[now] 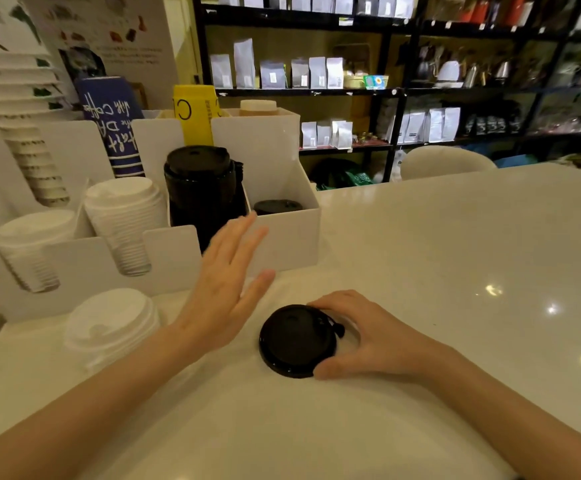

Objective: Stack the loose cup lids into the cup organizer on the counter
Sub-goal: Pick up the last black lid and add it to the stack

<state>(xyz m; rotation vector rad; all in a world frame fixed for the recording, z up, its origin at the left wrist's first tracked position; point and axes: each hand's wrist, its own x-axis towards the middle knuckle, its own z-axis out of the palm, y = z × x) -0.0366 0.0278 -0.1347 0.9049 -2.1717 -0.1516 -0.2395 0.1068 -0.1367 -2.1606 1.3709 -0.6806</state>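
A small stack of black lids rests on the white counter, with my right hand curled around its right side, thumb and fingers touching the rim. My left hand hovers flat with fingers apart, holding nothing, in front of the white cup organizer. Inside the organizer stand a tall stack of black lids, a low black lid in the right compartment, and two white lid stacks. A loose stack of white lids sits on the counter at the left.
Paper cup stacks, a blue cup sleeve and a yellow carton stand at the organizer's back. Dark shelves with bags line the far wall. A pale chair back rises beyond the counter.
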